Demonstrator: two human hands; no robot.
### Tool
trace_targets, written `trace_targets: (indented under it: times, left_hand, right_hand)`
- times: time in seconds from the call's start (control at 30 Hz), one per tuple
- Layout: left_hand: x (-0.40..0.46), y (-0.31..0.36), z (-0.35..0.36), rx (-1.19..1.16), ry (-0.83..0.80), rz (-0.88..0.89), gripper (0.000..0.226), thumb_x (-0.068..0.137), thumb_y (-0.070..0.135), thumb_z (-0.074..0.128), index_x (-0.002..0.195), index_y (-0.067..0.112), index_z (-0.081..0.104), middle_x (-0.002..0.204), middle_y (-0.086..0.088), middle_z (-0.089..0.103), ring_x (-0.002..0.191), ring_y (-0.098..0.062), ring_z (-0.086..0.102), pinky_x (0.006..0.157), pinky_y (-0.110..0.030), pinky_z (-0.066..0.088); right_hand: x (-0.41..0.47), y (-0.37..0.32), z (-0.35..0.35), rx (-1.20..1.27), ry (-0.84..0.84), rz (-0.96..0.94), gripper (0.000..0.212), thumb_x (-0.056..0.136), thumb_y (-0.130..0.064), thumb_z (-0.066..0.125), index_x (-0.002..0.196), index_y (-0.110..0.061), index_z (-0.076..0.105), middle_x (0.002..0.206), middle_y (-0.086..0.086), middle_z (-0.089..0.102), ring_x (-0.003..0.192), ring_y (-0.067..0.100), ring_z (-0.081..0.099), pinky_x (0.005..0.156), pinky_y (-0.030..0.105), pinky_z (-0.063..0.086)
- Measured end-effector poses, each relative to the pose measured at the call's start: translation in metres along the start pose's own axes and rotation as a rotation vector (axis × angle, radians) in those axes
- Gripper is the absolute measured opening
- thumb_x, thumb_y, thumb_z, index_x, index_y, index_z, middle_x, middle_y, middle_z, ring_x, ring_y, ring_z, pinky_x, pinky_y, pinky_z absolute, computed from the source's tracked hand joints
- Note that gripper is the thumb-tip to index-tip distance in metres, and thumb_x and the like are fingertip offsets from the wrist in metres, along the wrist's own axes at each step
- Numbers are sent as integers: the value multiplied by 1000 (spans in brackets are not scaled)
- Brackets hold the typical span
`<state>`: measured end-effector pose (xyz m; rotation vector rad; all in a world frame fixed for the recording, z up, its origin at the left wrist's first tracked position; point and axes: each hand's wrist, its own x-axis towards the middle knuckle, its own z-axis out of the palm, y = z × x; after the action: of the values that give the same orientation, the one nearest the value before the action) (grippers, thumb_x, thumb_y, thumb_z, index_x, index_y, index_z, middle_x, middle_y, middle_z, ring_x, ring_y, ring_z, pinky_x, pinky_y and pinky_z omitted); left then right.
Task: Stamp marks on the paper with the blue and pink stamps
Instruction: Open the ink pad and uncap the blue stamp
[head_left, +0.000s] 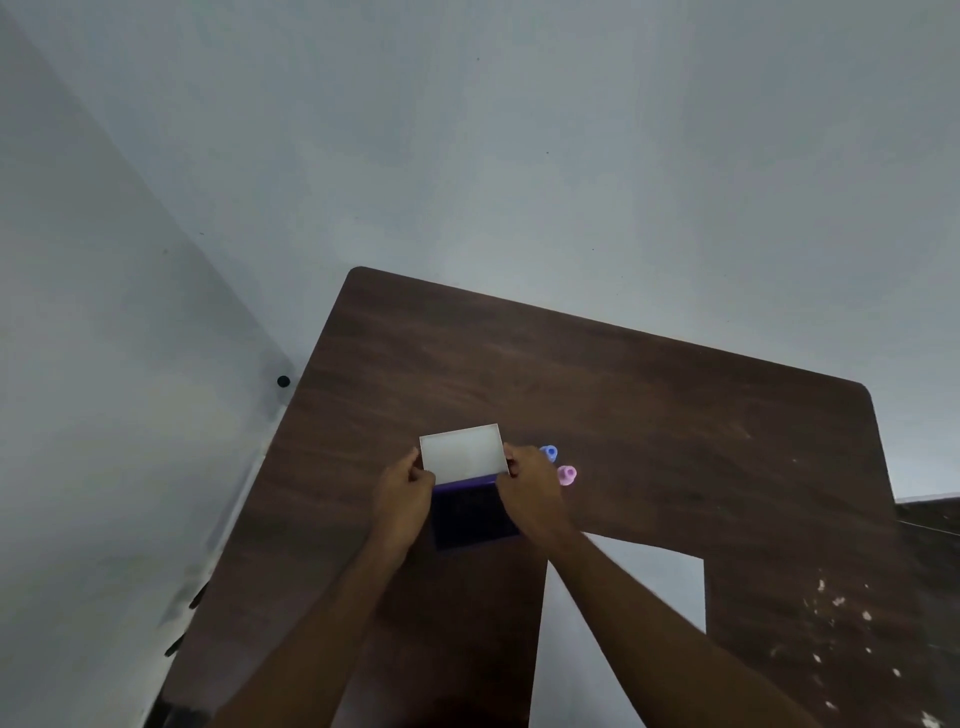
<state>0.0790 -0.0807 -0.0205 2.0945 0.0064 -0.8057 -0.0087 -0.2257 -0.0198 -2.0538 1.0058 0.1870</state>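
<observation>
The right hand (530, 493) covers part of the blue stamp (549, 453) and the pink stamp (567, 475), so only their tops show, too small for their faces to be made out. The right forearm crosses the white paper (670, 587), whose near end runs off the bottom edge. The ink pad (475, 517) is partly hidden between both hands, its dark surface blurred.

The scene was viewed from one head-worn camera, angled forward and down over the table (623, 395), at arm's reach.
</observation>
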Motion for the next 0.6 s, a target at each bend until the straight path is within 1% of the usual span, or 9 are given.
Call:
trace_targets:
  times: [0.07, 0.13, 0.2, 0.23, 0.3, 0.4, 0.47, 0.53, 0.6]
  left_hand:
    - [-3, 3, 0, 74, 72, 34, 49, 95, 16, 53, 143, 20, 42, 129, -5, 57, 109, -14, 57, 88, -33, 52]
    - [-8, 5, 0, 79, 100, 106, 43, 96, 19, 53, 138, 24, 48, 135, -2, 55, 120, -16, 52, 87, -27, 48]
    - [-12, 6, 0, 64, 91, 174, 34, 97, 21, 52, 129, 28, 56, 133, 2, 56, 113, -5, 51, 79, -15, 44]
    - [-14, 8, 1, 67, 88, 201, 30, 97, 21, 53, 125, 29, 59, 130, 3, 57, 103, 1, 52, 75, -12, 41]
    - [-18, 12, 2, 67, 77, 229, 25, 96, 22, 55, 119, 29, 63, 124, 6, 61, 88, 10, 49, 71, -10, 38]
    - [-22, 18, 5, 113, 51, 272, 24, 96, 22, 54, 117, 27, 65, 119, 6, 63, 89, 7, 49, 75, -13, 39]
    - [-24, 21, 8, 161, 38, 307, 23, 97, 22, 53, 117, 25, 65, 119, 6, 62, 91, 5, 48, 76, -11, 38]
    - [-26, 24, 9, 173, 39, 345, 23, 97, 21, 53, 116, 24, 65, 118, 6, 62, 86, 9, 47, 72, -6, 34]
    - [-27, 25, 9, 157, 35, 352, 23, 97, 19, 53, 115, 23, 66, 119, 6, 63, 90, 7, 50, 77, -9, 39]
  right_hand:
    - [0, -3, -6, -139, -12, 23, 28, 92, -12, 52, 120, -11, 57, 123, 8, 62, 111, 20, 57, 95, 29, 44]
    - [-7, -4, -14, -278, 67, -72, 31, 91, -15, 58, 122, -10, 56, 124, 8, 60, 114, 23, 55, 98, 33, 44]
    - [-17, 0, -23, -353, 286, -265, 27, 86, -16, 65, 112, -12, 61, 111, 8, 62, 103, 24, 56, 82, 33, 51]
    - [-19, 3, -29, -392, 378, -290, 24, 84, -17, 67, 108, -13, 63, 105, 7, 62, 99, 23, 56, 74, 32, 53]
    - [-13, 8, -40, -454, 454, -200, 26, 84, -25, 67, 107, -14, 63, 104, 6, 61, 99, 21, 54, 73, 32, 53]
    - [-1, 14, -48, -498, 398, -44, 27, 87, -35, 64, 102, -13, 64, 106, 6, 61, 100, 18, 52, 78, 30, 51]
    - [4, 19, -47, -481, 363, -19, 26, 89, -36, 60, 98, -12, 65, 105, 6, 62, 97, 17, 54, 79, 30, 50]
    - [6, 21, -44, -438, 328, -18, 24, 90, -33, 58, 96, -11, 66, 103, 7, 63, 94, 16, 55, 79, 30, 51]
    - [8, 22, -42, -397, 305, -15, 21, 91, -29, 58, 96, -10, 65, 101, 6, 62, 91, 15, 55, 79, 28, 52]
